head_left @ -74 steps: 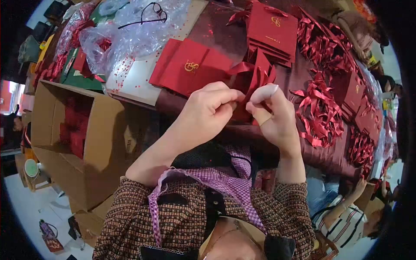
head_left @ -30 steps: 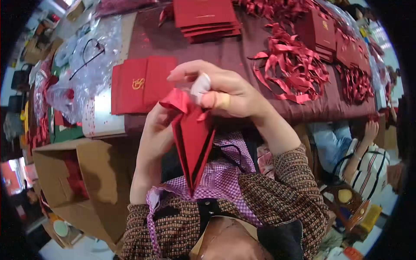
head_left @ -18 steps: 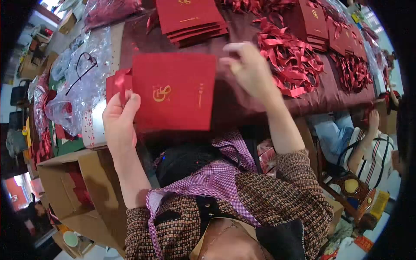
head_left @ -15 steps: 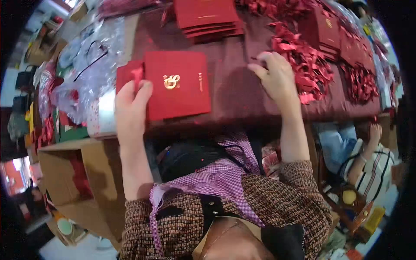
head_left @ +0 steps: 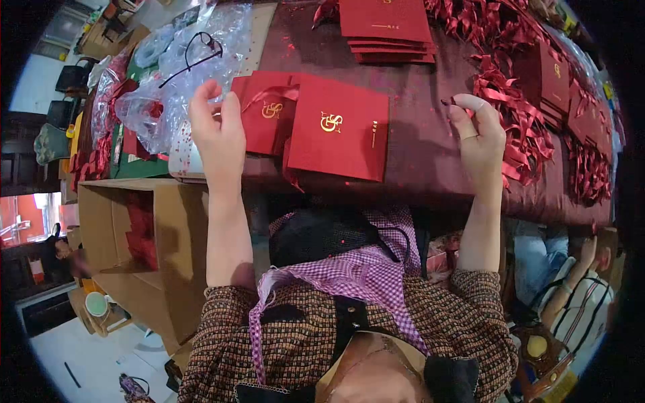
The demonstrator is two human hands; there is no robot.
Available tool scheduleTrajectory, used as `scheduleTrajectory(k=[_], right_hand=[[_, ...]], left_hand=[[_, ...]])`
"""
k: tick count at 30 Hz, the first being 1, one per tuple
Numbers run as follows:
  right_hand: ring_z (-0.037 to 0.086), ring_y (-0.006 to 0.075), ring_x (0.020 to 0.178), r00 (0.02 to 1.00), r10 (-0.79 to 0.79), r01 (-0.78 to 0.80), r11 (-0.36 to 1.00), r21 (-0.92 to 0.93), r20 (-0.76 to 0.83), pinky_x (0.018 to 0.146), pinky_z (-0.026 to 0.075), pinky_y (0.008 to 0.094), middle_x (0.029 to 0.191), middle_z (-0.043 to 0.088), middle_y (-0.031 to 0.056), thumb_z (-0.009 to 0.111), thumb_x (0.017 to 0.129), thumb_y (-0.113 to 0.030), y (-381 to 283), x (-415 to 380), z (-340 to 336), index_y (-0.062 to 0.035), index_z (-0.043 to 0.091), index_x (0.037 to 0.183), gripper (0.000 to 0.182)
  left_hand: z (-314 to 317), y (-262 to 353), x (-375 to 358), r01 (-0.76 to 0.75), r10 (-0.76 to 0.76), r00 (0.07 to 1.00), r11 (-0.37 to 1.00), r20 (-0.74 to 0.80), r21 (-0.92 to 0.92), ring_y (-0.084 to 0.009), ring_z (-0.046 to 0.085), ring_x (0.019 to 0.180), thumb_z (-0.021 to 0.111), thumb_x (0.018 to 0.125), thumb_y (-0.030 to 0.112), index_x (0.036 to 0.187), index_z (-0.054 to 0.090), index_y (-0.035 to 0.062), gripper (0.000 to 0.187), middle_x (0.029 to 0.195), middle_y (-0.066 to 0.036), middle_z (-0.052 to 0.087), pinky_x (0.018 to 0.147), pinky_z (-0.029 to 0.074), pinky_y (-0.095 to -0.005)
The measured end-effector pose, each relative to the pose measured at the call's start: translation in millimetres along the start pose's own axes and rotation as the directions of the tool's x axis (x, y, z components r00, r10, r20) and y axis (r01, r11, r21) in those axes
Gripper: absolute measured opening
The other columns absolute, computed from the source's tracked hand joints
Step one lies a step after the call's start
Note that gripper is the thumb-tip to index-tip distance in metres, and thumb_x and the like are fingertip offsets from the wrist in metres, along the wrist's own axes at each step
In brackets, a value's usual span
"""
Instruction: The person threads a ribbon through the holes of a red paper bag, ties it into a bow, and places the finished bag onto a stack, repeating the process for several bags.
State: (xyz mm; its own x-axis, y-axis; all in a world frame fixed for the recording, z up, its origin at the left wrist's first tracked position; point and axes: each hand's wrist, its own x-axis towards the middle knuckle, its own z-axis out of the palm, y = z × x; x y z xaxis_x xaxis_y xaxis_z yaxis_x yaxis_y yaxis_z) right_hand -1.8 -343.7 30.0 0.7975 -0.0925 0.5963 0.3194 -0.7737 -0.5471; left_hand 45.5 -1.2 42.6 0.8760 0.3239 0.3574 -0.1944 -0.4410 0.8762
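A square red folder (head_left: 339, 127) with a gold emblem lies on the table in front of me, overlapping a second red folder (head_left: 263, 121) with a red ribbon across it. My left hand (head_left: 218, 131) is at the second folder's left edge, thumb and fingers apart, holding nothing. On the right, my right hand (head_left: 482, 138) is raised over the cloth near a heap of red ribbons (head_left: 521, 144). Its thumb and forefinger are close together, with a tiny dark red bit at the tips that I cannot make out.
A stack of red folders (head_left: 386, 23) stands at the back, and more folders (head_left: 554, 84) are at the right. Clear plastic wrap (head_left: 151, 87) and glasses (head_left: 195, 57) lie left. An open cardboard box (head_left: 178, 235) stands below. Another person's arm (head_left: 571, 279) shows at right.
My left hand has let go of the left folder and its ribbon and opened. More of that folder now shows beside the front one. The whole view has shifted.
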Motion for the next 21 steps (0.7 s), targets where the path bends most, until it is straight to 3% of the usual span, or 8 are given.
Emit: scheduleTrajectory(k=[3, 8, 9, 11, 13, 15, 19, 21], right_hand=[[0.057, 0.0084, 0.080, 0.993, 0.058, -0.093, 0.915, 0.393, 0.100, 0.072, 0.047, 0.0230, 0.089, 0.063, 0.0049, 0.066, 0.085, -0.004, -24.8, 9.4, 10.1, -0.0020, 0.061, 0.101, 0.017], [0.055, 0.0072, 0.085, 0.939, -0.090, -0.109, 0.838, 0.535, 0.331, 0.074, 0.046, 0.0228, 0.092, 0.062, 0.0012, 0.063, 0.086, -0.003, -64.7, 23.1, 42.6, -0.0003, 0.059, 0.101, 0.016], [0.057, 0.0106, 0.085, 0.935, -0.191, -0.010, 0.829, 0.559, 0.300, 0.075, 0.047, 0.0261, 0.092, 0.063, 0.0047, 0.063, 0.086, -0.005, -65.2, 25.7, 55.3, 0.0002, 0.059, 0.102, 0.018], [0.060, 0.0327, 0.082, 0.911, -0.231, 0.013, 0.843, 0.538, 0.341, 0.074, 0.048, 0.0356, 0.087, 0.062, 0.0172, 0.061, 0.084, -0.007, -71.6, 32.4, 68.9, 0.0001, 0.058, 0.096, 0.015], [0.059, 0.0360, 0.085, 0.889, -0.197, -0.044, 0.861, 0.507, 0.413, 0.075, 0.047, 0.0399, 0.088, 0.061, 0.0184, 0.059, 0.083, -0.009, -69.1, 35.4, 82.5, 0.0006, 0.057, 0.094, 0.014], [0.058, 0.0366, 0.085, 0.845, -0.174, -0.074, 0.899, 0.432, 0.506, 0.075, 0.046, 0.0418, 0.087, 0.061, 0.0193, 0.057, 0.084, -0.010, -66.0, 36.6, 92.0, 0.0008, 0.057, 0.091, 0.013], [0.058, 0.0347, 0.085, 0.870, -0.238, 0.037, 0.905, 0.423, 0.433, 0.077, 0.047, 0.0396, 0.086, 0.060, 0.0178, 0.058, 0.084, -0.008, -59.8, 31.5, 97.9, 0.0020, 0.056, 0.089, 0.012], [0.058, 0.0353, 0.086, 0.870, -0.242, 0.040, 0.903, 0.428, 0.430, 0.077, 0.046, 0.0400, 0.087, 0.060, 0.0181, 0.058, 0.084, -0.009, -57.9, 29.9, 97.7, 0.0021, 0.056, 0.090, 0.013]], left_hand=[[4.3, 25.0, -13.8, -0.265, 0.242, 0.959, 0.951, 0.147, 0.161, -0.0185, 0.056, 0.076, 0.059, 0.089, 0.009, 0.094, 0.063, -0.0012, 0.012, 0.086, -0.010, 0.061, 0.070, 0.045, -0.0305], [32.8, 5.5, -15.2, -0.203, 0.064, 0.920, 0.922, 0.387, 0.330, -0.0324, 0.061, 0.083, 0.068, 0.081, 0.023, 0.093, 0.067, -0.0007, 0.027, 0.085, -0.017, 0.065, 0.074, 0.048, -0.0393], [37.2, 6.5, -15.3, -0.179, 0.013, 0.913, 0.911, 0.407, 0.372, -0.0323, 0.062, 0.081, 0.069, 0.081, 0.024, 0.093, 0.067, -0.0008, 0.028, 0.084, -0.018, 0.065, 0.073, 0.048, -0.0392], [40.0, 13.2, -12.9, -0.073, -0.139, 0.874, 0.910, 0.466, 0.408, -0.0330, 0.063, 0.078, 0.069, 0.080, 0.025, 0.095, 0.066, -0.0007, 0.030, 0.085, -0.018, 0.066, 0.070, 0.049, -0.0388], [42.3, 7.1, -13.5, -0.018, -0.128, 0.875, 0.955, 0.467, 0.297, -0.0094, 0.058, 0.070, 0.067, 0.082, 0.011, 0.096, 0.066, -0.0042, 0.021, 0.078, -0.007, 0.066, 0.063, 0.047, -0.0248], [40.3, 4.6, -14.0, 0.079, -0.152, 0.854, 0.983, 0.498, 0.165, -0.0108, 0.059, 0.069, 0.066, 0.081, 0.010, 0.097, 0.065, -0.0045, 0.022, 0.076, -0.007, 0.065, 0.064, 0.047, -0.0256], [36.8, 8.0, -17.1, 0.391, -0.238, 0.784, 0.907, 0.573, -0.158, -0.0056, 0.054, 0.073, 0.064, 0.081, 0.002, 0.101, 0.062, -0.0064, 0.022, 0.080, -0.001, 0.061, 0.066, 0.046, -0.0212], [37.6, 10.8, -21.6, 0.420, -0.234, 0.787, 0.880, 0.571, -0.219, -0.0060, 0.055, 0.074, 0.064, 0.081, 0.001, 0.103, 0.062, -0.0064, 0.023, 0.083, -0.002, 0.062, 0.068, 0.046, -0.0208]])
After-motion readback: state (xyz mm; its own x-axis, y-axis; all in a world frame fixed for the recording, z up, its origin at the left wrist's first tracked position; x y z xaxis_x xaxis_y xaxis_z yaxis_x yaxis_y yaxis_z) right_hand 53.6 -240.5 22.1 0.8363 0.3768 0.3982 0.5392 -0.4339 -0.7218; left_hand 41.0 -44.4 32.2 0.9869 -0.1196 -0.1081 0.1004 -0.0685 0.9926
